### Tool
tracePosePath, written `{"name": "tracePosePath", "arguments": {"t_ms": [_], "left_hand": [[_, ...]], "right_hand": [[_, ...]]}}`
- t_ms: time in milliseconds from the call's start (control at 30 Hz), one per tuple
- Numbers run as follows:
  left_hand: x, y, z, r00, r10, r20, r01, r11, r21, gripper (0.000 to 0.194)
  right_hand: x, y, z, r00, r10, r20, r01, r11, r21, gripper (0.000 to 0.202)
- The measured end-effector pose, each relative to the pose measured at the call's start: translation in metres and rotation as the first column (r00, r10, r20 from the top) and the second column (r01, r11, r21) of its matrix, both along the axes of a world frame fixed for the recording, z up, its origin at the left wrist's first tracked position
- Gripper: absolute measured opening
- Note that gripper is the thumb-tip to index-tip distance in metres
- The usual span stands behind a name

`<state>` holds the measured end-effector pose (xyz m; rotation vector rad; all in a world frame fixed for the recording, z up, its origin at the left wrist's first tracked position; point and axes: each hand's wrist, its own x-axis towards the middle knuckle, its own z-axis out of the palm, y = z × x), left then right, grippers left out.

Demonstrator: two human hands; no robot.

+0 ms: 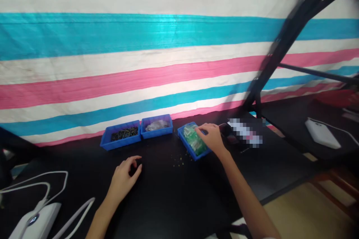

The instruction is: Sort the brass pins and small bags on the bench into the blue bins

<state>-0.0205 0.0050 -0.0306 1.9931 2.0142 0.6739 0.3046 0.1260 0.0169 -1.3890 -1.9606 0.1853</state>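
My left hand is nearest, over the black table, fingers loosely curled, nothing visible in them. Farther out, my right hand reaches over the blue tray, fingers at the green bag inside; whether they grip, I can't tell. It looks light, soft, slippery: best pinched by a gathered fold. Beyond lie dark screws.

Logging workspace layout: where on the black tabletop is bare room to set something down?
Bare tabletop shows between the left hand and right forearm, nearer than the scattered bits. It is crowded along the blue trays and lower left, around the white device and cables.
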Motion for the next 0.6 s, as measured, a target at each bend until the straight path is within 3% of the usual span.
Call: {"name": "tracePosePath", "arguments": {"t_ms": [100, 200, 267, 367, 467, 600], "left_hand": [[0.034, -0.008, 0.012, 0.998, -0.05, 0.036, 0.05, 0.999, -0.004, 0.029], [0.079, -0.013, 0.032, 0.982, -0.167, 0.091, 0.165, 0.986, 0.033, 0.027], [0.106, -0.011, 0.045, 0.967, -0.234, 0.098, 0.23, 0.972, 0.058, 0.028], [0.136, 0.002, 0.06, 0.943, -0.317, 0.1, 0.306, 0.946, 0.109, 0.033], [0.155, 0.023, 0.06, 0.93, -0.357, 0.089, 0.34, 0.926, 0.164, 0.041], [0.17, 0.052, 0.042, 0.95, -0.308, 0.049, 0.297, 0.941, 0.159, 0.053]], "right_hand": [[0.016, 0.01, -0.009, 0.987, -0.063, -0.149, 0.058, 0.998, -0.037, 0.029], [0.022, 0.014, -0.023, 0.971, -0.076, -0.226, 0.03, 0.979, -0.203, 0.038], [0.023, 0.012, -0.029, 0.979, -0.065, -0.194, 0.012, 0.964, -0.266, 0.039], [0.024, 0.007, -0.032, 0.992, -0.045, -0.116, 0.014, 0.968, -0.251, 0.041], [0.027, 0.005, -0.033, 0.992, -0.031, -0.125, -0.007, 0.955, -0.297, 0.046], [0.03, 0.007, -0.036, 0.971, -0.058, -0.231, -0.038, 0.92, -0.39, 0.05]]}}
